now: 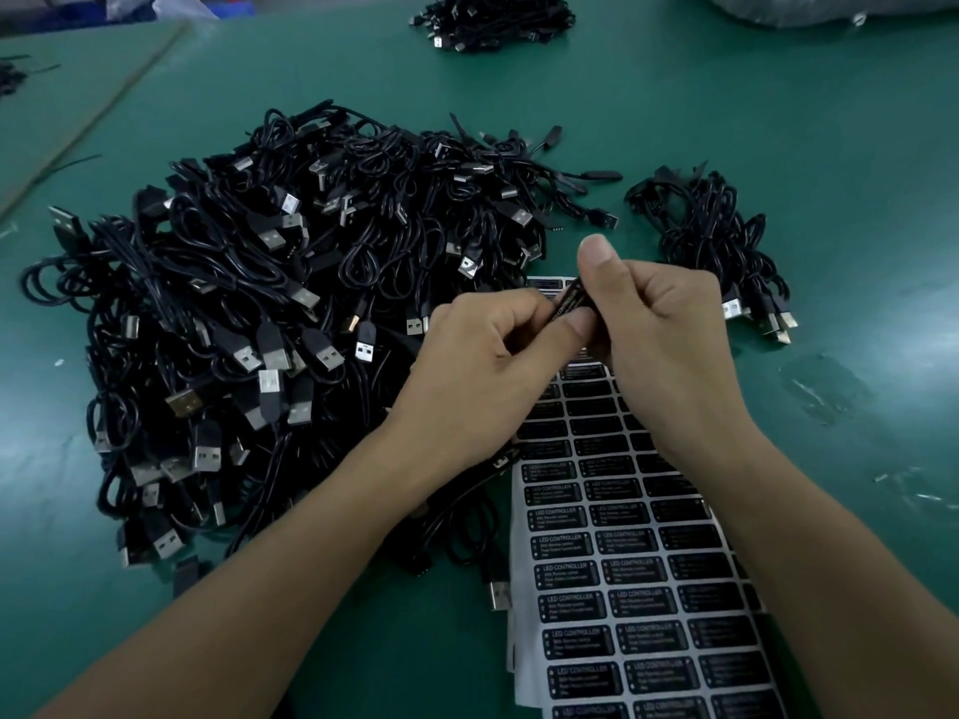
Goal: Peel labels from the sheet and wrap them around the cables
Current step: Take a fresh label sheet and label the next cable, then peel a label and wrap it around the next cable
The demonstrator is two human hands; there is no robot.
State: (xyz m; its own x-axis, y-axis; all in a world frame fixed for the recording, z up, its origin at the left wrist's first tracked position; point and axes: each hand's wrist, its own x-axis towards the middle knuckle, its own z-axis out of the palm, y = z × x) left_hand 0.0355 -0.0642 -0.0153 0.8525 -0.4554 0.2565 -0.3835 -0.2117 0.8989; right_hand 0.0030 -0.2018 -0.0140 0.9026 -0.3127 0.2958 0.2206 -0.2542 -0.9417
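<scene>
A white sheet (622, 589) of black "LED CONTROLLER" labels lies on the green table, running from under my hands to the bottom edge. Above it my left hand (482, 350) and my right hand (659, 324) meet. Both pinch a black label (568, 303) folded round a black cable; the cable itself is mostly hidden by my fingers. My right thumb points up at the label's top end. A big heap of black USB cables (270, 313) lies to the left.
A smaller bundle of black cables (721, 241) lies to the right of my hands. Another cable pile (488, 18) sits at the far edge. A grey board (67, 106) lies at far left, and a pale bag (840, 7) at top right.
</scene>
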